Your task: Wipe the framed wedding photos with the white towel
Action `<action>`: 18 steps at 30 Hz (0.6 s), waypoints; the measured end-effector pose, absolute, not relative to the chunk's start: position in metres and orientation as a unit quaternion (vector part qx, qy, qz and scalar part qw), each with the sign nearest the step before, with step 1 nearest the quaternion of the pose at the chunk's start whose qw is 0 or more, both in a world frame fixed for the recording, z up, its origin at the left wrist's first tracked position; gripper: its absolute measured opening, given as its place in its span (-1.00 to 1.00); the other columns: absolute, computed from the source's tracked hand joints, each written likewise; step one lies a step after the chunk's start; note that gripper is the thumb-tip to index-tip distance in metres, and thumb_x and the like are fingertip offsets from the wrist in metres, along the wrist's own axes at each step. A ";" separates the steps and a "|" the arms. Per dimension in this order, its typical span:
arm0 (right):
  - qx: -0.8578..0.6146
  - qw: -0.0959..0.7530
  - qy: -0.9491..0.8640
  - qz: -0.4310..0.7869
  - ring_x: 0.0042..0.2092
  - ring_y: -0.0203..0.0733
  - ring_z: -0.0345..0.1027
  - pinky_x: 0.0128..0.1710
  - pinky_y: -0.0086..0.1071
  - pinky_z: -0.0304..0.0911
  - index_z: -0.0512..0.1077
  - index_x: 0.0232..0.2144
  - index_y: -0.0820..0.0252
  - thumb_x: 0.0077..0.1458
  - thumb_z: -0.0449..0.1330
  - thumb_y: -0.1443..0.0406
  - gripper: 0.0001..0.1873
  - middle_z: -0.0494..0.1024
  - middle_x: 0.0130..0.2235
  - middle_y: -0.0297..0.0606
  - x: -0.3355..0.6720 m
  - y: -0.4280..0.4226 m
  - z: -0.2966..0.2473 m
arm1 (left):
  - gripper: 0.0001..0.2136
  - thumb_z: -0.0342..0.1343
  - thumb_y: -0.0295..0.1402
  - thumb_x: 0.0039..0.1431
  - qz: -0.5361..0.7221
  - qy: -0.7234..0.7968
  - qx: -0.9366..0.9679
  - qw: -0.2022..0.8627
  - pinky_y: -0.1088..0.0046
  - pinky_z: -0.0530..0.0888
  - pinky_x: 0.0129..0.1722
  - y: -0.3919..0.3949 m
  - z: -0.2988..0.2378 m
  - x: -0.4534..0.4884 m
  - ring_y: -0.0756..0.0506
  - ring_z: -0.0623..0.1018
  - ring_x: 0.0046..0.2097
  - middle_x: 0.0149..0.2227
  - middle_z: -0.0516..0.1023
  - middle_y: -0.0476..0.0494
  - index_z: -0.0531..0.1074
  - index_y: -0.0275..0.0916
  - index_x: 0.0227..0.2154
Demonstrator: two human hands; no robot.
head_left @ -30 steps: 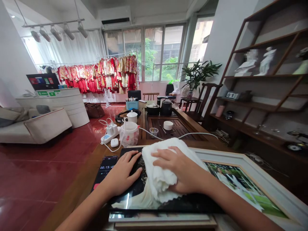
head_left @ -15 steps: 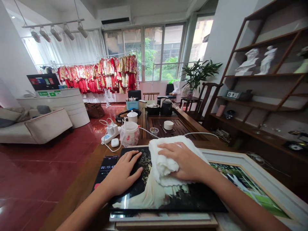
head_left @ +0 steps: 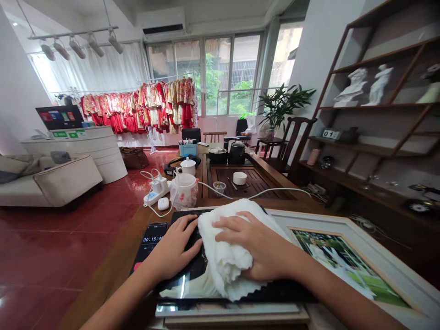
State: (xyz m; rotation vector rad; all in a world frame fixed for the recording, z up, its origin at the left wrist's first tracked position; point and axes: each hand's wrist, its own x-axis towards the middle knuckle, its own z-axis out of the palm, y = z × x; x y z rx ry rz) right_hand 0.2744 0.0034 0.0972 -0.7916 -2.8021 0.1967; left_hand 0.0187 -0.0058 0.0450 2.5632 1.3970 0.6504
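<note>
A glossy dark photo panel lies flat on a stack of frames at the near end of the wooden table. My left hand rests flat on the panel's left part, fingers spread. My right hand presses a bunched white cloth down onto the panel, fingers curled over the top of it. The cloth covers the middle of the picture.
A white-framed photo lies to the right. A phone showing a timer sits left of the panel. Beyond are a white kettle, a power strip with cables, a tea tray with a bowl, and shelves at right.
My right hand has slid the cloth away over the panel and then back toward me and to the left. My left hand has stayed in place.
</note>
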 end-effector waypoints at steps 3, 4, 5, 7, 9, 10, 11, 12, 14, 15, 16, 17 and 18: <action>-0.295 0.116 -0.947 0.050 0.21 0.09 0.16 0.18 0.08 -0.09 0.37 0.01 -0.02 -0.13 0.25 0.21 -0.43 0.28 0.25 -0.21 0.278 0.009 0.096 | -0.55 -0.06 -0.20 0.35 0.212 0.474 0.851 0.076 0.14 0.21 0.27 -0.009 0.044 0.017 -0.19 0.24 0.27 0.27 0.20 -0.15 0.15 -0.11 0.26; -0.307 0.117 -0.944 0.043 0.21 0.10 0.16 0.18 0.08 -0.08 0.38 0.01 -0.01 -0.13 0.26 0.21 -0.43 0.29 0.24 -0.19 0.280 0.011 0.095 | -0.55 -0.06 -0.19 0.36 0.212 0.475 0.850 0.077 0.14 0.21 0.27 -0.010 0.044 0.016 -0.20 0.24 0.27 0.28 0.20 -0.16 0.15 -0.11 0.26; -0.318 0.117 -0.940 0.037 0.20 0.11 0.17 0.18 0.09 -0.07 0.38 0.02 0.00 -0.12 0.26 0.20 -0.43 0.29 0.24 -0.17 0.282 0.013 0.095 | -0.54 -0.06 -0.18 0.36 0.213 0.476 0.850 0.077 0.13 0.21 0.27 -0.012 0.044 0.016 -0.20 0.24 0.27 0.28 0.20 -0.16 0.15 -0.11 0.26; -0.334 0.116 -0.935 0.030 0.20 0.12 0.17 0.17 0.11 -0.06 0.38 0.03 0.02 -0.11 0.26 0.19 -0.43 0.29 0.24 -0.14 0.285 0.016 0.094 | -0.54 -0.06 -0.17 0.35 0.219 0.474 0.849 0.079 0.13 0.22 0.27 -0.014 0.044 0.015 -0.21 0.25 0.26 0.27 0.21 -0.16 0.16 -0.10 0.26; -0.343 0.113 -0.932 0.023 0.20 0.14 0.16 0.16 0.14 -0.07 0.37 0.04 0.03 -0.10 0.26 0.16 -0.42 0.28 0.24 -0.13 0.286 0.017 0.094 | -0.54 -0.05 -0.17 0.35 0.223 0.471 0.849 0.080 0.13 0.23 0.26 -0.014 0.044 0.015 -0.21 0.26 0.26 0.27 0.22 -0.16 0.16 -0.10 0.26; -0.345 0.111 -0.932 0.021 0.21 0.15 0.15 0.16 0.15 -0.08 0.37 0.04 0.03 -0.09 0.26 0.15 -0.42 0.28 0.25 -0.12 0.286 0.017 0.094 | -0.54 -0.05 -0.17 0.35 0.225 0.471 0.849 0.080 0.13 0.23 0.26 -0.014 0.043 0.016 -0.21 0.26 0.26 0.27 0.22 -0.15 0.16 -0.09 0.26; -0.343 0.108 -0.933 0.021 0.21 0.15 0.15 0.16 0.15 -0.09 0.37 0.04 0.03 -0.09 0.25 0.15 -0.43 0.27 0.25 -0.13 0.286 0.016 0.095 | -0.54 -0.05 -0.17 0.35 0.226 0.470 0.849 0.080 0.13 0.23 0.26 -0.013 0.043 0.016 -0.21 0.26 0.26 0.27 0.22 -0.15 0.16 -0.09 0.26; -0.339 0.106 -0.935 0.023 0.21 0.16 0.14 0.17 0.16 -0.10 0.38 0.03 0.02 -0.09 0.25 0.14 -0.43 0.27 0.25 -0.14 0.285 0.014 0.095 | -0.54 -0.05 -0.18 0.35 0.229 0.469 0.849 0.080 0.13 0.23 0.26 -0.012 0.043 0.017 -0.21 0.27 0.25 0.27 0.22 -0.16 0.15 -0.09 0.26; -0.322 0.104 -0.940 0.033 0.21 0.15 0.14 0.18 0.16 -0.12 0.38 0.02 0.00 -0.10 0.25 0.14 -0.44 0.27 0.26 -0.18 0.282 0.009 0.096 | -0.54 -0.04 -0.19 0.34 0.234 0.466 0.850 0.079 0.13 0.24 0.26 -0.009 0.042 0.018 -0.21 0.28 0.25 0.26 0.22 -0.16 0.16 -0.09 0.26; -0.310 0.104 -0.944 0.042 0.21 0.14 0.14 0.18 0.16 -0.14 0.38 0.02 -0.02 -0.10 0.25 0.14 -0.45 0.27 0.26 -0.20 0.280 0.006 0.097 | -0.54 -0.03 -0.20 0.34 0.234 0.465 0.850 0.078 0.13 0.24 0.26 -0.008 0.043 0.019 -0.21 0.28 0.25 0.26 0.23 -0.16 0.16 -0.09 0.26; -0.297 0.103 -0.948 0.051 0.21 0.13 0.15 0.19 0.17 -0.16 0.37 0.02 -0.04 -0.10 0.25 0.14 -0.44 0.27 0.26 -0.22 0.278 0.004 0.097 | -0.55 -0.03 -0.20 0.34 0.233 0.462 0.852 0.078 0.13 0.24 0.26 -0.006 0.043 0.019 -0.21 0.27 0.25 0.26 0.23 -0.15 0.16 -0.09 0.26; -0.286 0.103 -0.951 0.059 0.21 0.13 0.15 0.20 0.17 -0.18 0.37 0.03 -0.05 -0.10 0.24 0.14 -0.44 0.26 0.26 -0.22 0.276 0.001 0.097 | -0.55 -0.03 -0.21 0.34 0.232 0.460 0.854 0.077 0.13 0.24 0.26 -0.005 0.044 0.020 -0.21 0.27 0.25 0.26 0.22 -0.15 0.17 -0.09 0.25; -0.276 0.102 -0.953 0.067 0.21 0.12 0.15 0.21 0.17 -0.21 0.36 0.03 -0.05 -0.10 0.24 0.14 -0.43 0.26 0.26 -0.23 0.274 0.000 0.098 | -0.56 -0.04 -0.23 0.35 0.229 0.458 0.856 0.076 0.13 0.23 0.26 -0.004 0.045 0.020 -0.21 0.26 0.26 0.26 0.22 -0.15 0.17 -0.09 0.25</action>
